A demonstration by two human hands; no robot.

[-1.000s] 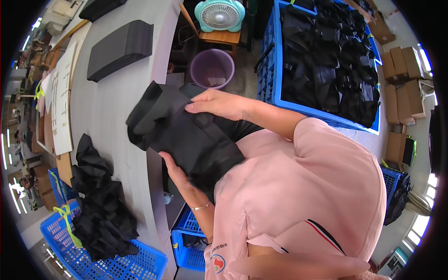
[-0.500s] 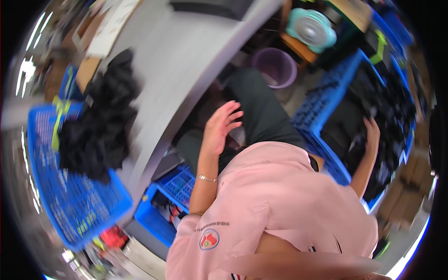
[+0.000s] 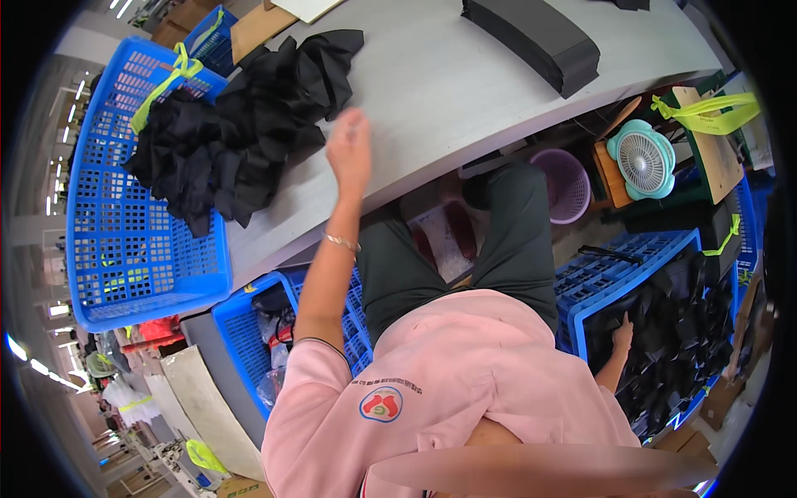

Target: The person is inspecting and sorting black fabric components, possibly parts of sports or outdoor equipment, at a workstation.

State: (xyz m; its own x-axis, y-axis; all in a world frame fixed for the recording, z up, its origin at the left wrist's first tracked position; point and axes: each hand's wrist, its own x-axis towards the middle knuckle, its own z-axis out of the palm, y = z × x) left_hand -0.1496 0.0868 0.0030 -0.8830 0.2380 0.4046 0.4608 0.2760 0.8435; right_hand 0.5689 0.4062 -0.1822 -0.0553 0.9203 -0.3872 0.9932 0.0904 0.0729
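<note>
My left hand (image 3: pixel 349 158) is above the grey table, just right of a heap of black fabric pieces (image 3: pixel 257 124). Its fingers look curled in, slightly blurred, and I see nothing in them. The heap spills from the table's left end over the rim of a blue plastic basket (image 3: pixel 149 286). Down at my right side, my right hand (image 3: pixel 622 336) rests at the near side of a blue crate (image 3: pixel 627 257) filled with black fabric pieces (image 3: pixel 677 332). One finger there is stretched out against the dark cloth; the others show only partly.
A long black stack of cut pieces (image 3: pixel 540 46) lies farther back on the table (image 3: pixel 415 100). Beneath the table edge are a purple bin (image 3: pixel 561 187) and a turquoise fan (image 3: pixel 642 159). Another blue crate (image 3: pixel 249 332) with bagged items stands beside my left arm.
My left hand has gone from over my lap to above the table by the black heap, its fingers curling. My right hand stays at the crate. The view has turned, bringing the table more into sight.
</note>
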